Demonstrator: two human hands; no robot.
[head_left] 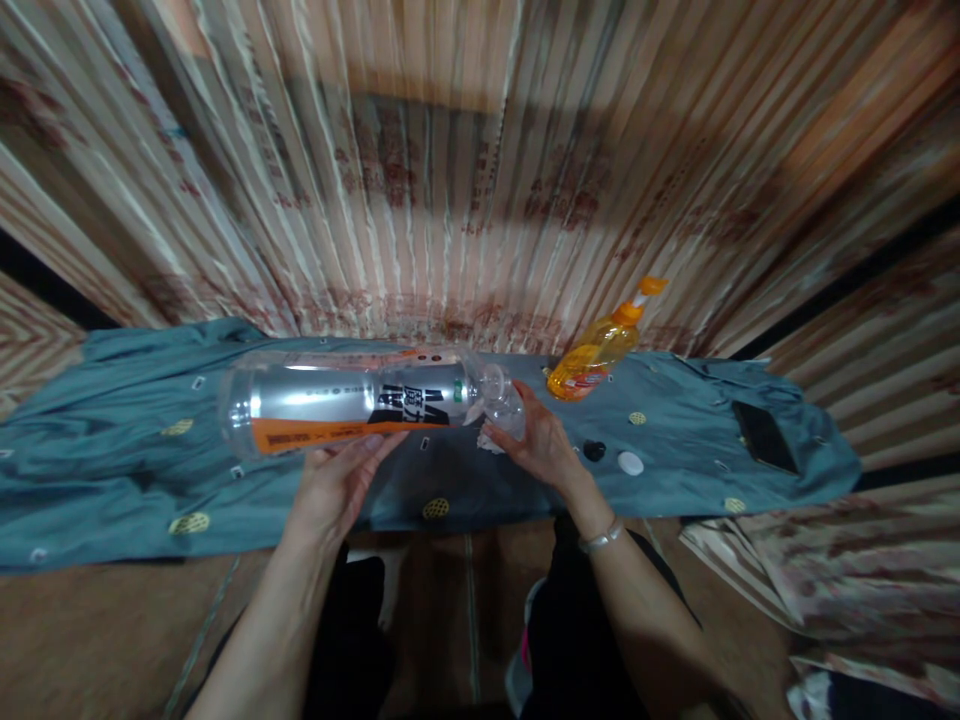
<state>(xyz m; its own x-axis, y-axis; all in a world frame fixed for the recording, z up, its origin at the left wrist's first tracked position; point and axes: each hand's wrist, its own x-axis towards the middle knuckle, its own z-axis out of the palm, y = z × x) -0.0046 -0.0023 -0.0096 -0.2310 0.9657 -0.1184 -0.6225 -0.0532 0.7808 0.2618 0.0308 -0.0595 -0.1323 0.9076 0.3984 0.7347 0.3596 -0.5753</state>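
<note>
A large clear plastic bottle point(330, 395) with a silver and orange label lies sideways above the cloth, its neck pointing right. My left hand point(336, 488) is closed around its underside from below. My right hand point(541, 442) grips a small clear plastic container point(508, 408) against the bottle's mouth. Its exact shape is hard to make out, and the fingers hide part of it. Beneath it, a small whitish piece point(489, 440) shows near the right fingers. To the right of that hand lie a black cap point(594, 451) and a white round cap point(630, 463).
A pump bottle of orange liquid point(589, 362) stands behind my right hand. A dark phone point(765, 437) lies at the right end of the teal cloth point(675, 440). Behind the narrow covered surface hangs a patterned curtain point(420, 220). My knees are below the front edge.
</note>
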